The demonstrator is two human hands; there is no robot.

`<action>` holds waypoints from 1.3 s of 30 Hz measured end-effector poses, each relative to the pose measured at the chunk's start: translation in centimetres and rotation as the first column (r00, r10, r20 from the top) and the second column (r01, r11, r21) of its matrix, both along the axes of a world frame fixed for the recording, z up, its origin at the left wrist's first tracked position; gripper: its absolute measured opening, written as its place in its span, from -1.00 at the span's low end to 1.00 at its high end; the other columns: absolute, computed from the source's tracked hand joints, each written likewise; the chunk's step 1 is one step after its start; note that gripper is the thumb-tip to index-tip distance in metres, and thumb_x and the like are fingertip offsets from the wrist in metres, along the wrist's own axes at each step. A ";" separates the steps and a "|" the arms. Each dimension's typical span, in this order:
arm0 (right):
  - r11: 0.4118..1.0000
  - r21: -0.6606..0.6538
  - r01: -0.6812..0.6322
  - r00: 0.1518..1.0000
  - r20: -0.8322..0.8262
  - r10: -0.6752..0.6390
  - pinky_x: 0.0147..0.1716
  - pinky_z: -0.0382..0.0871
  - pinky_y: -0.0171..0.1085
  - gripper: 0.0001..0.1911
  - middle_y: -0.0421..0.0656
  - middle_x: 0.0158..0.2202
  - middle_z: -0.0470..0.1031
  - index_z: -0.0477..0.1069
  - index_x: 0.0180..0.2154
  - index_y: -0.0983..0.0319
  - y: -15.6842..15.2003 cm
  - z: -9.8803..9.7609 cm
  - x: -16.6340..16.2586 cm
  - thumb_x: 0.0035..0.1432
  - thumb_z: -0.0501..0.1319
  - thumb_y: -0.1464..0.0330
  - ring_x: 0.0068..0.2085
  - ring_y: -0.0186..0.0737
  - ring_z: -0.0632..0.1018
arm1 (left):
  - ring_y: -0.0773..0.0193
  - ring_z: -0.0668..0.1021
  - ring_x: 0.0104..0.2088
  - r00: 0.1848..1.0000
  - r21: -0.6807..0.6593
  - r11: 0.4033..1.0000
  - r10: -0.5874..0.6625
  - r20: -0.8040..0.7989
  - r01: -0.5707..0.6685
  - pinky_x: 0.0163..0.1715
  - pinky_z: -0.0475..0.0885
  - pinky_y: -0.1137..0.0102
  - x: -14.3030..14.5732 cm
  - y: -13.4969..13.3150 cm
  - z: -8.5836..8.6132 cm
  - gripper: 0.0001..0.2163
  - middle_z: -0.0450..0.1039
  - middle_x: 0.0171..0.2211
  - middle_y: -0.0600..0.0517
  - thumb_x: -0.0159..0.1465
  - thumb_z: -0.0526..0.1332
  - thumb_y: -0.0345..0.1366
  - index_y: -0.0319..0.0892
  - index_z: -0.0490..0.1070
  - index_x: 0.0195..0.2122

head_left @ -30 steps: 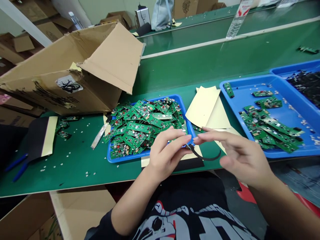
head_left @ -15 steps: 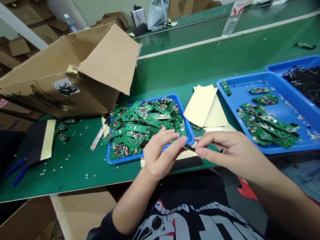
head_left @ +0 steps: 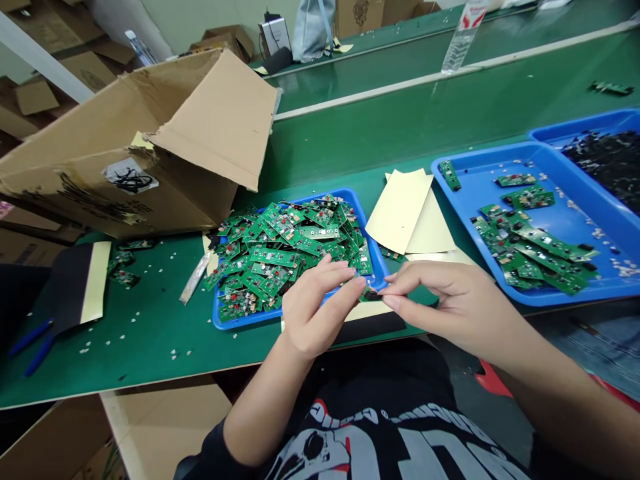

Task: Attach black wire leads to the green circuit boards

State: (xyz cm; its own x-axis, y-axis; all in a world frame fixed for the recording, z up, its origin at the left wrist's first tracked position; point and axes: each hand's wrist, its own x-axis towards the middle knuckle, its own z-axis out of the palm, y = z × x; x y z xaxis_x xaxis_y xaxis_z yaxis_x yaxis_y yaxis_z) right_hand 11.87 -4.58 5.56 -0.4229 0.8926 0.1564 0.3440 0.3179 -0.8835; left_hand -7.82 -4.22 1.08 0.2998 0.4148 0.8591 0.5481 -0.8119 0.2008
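My left hand point(head_left: 315, 310) is closed around a small green circuit board point(head_left: 367, 291), in front of the blue tray; the fingers hide most of the board. A small black piece point(head_left: 373, 297) sits at the board's exposed end. My right hand point(head_left: 440, 293) pinches this black piece between thumb and forefinger, so the two hands nearly meet. Behind them, a blue tray point(head_left: 384, 275) is heaped with green circuit boards point(head_left: 293, 250). How the black piece joins the board cannot be made out.
On the right, another blue tray point(head_left: 463, 217) holds boards and small pale scraps, beside a tray of black pieces point(head_left: 610, 160). Yellow sheets point(head_left: 400, 210) lie between the trays. A big cardboard box point(head_left: 180, 193) stands left, with blue-handled pliers point(head_left: 37, 353) nearer the edge.
My right fingertips have moved slightly left, closer to my left fingers. The black strip that stretched between the hands now shows only as a short piece against the board's end.
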 end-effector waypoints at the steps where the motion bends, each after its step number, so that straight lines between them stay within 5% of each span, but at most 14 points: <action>1: 1.000 0.024 0.000 1.000 0.016 0.000 -0.41 0.39 -0.38 -0.84 -0.22 -0.42 0.55 0.46 -0.46 0.18 0.0 0.1 0.1 0.14 0.18 0.46 -0.36 -0.30 0.55 | 0.24 0.56 -0.14 1.000 0.000 1.000 0.000 -0.022 0.000 -0.07 0.55 0.21 -0.1 0.0 0.1 -0.85 0.50 -0.21 -0.07 0.28 0.18 -0.47 -0.25 0.44 -0.13; 9: 0.999 0.024 -0.025 0.998 0.057 0.023 -0.42 0.37 -0.41 -0.85 -0.25 -0.44 0.54 0.48 -0.43 0.18 0.1 0.5 0.5 0.13 0.18 0.47 -0.40 -0.36 0.52 | 0.20 0.55 -0.10 0.999 0.028 0.999 -0.018 -0.048 0.019 -0.03 0.53 0.17 -0.2 0.1 0.4 -0.86 0.49 -0.20 -0.09 0.27 0.19 -0.49 -0.28 0.45 -0.15; 17: 0.996 -0.002 -0.089 0.993 0.074 0.089 -0.44 0.36 -0.39 -0.87 -0.24 -0.46 0.53 0.48 -0.44 0.18 0.9 0.5 0.5 0.11 0.20 0.45 -0.43 -0.35 0.51 | 0.17 0.52 -0.02 0.983 -0.070 0.984 -0.168 -0.071 0.164 0.04 0.48 0.11 -0.5 0.1 0.9 -0.82 0.49 -0.16 -0.12 0.30 0.16 -0.48 -0.30 0.43 -0.09; 26: 0.954 0.296 0.044 0.999 0.014 -0.051 -0.41 0.39 -0.37 -0.86 -0.22 -0.42 0.53 0.41 -0.38 0.18 -0.2 0.4 -1.1 0.19 0.16 0.50 -0.40 -0.33 0.53 | 0.25 0.56 -0.13 0.961 -0.266 0.943 -0.136 0.240 0.200 -0.13 0.54 0.36 1.3 -0.5 0.2 -0.60 0.51 -0.14 -0.11 0.26 0.25 -0.32 -0.21 0.31 0.13; 32: 0.969 0.178 0.169 0.981 -0.120 -0.149 -0.44 0.42 -0.35 -0.82 -0.30 -0.49 0.42 0.24 -0.21 0.14 0.0 0.0 -1.6 0.17 0.21 0.42 -0.45 -0.32 0.51 | 0.28 0.54 -0.14 0.925 -0.430 0.851 -0.154 0.347 0.302 -0.22 0.52 0.44 1.9 -1.3 0.3 -0.61 0.50 -0.11 -0.07 0.35 0.12 -0.25 -0.09 0.23 0.20; 39: 0.881 0.472 0.008 0.991 0.113 -0.070 -0.30 0.40 -0.23 -0.90 -0.14 -0.35 0.50 0.36 -0.27 0.19 0.8 0.1 -1.2 0.26 0.10 0.46 -0.31 -0.23 0.51 | 0.28 0.53 -0.21 0.920 -0.619 0.726 -0.047 0.388 0.298 -0.16 0.47 0.37 2.1 -1.9 1.1 -0.68 0.52 -0.16 -0.05 0.40 0.01 -0.30 -0.12 0.33 0.14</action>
State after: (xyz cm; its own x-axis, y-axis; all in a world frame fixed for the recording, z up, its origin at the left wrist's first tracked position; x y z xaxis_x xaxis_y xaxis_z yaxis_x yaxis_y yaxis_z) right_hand 10.69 -3.82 5.63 -0.4325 0.7433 0.5103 0.4613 0.6687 -0.5831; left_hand -5.76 -6.13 2.19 0.1824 0.8764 0.4457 0.2117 -0.4777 0.8527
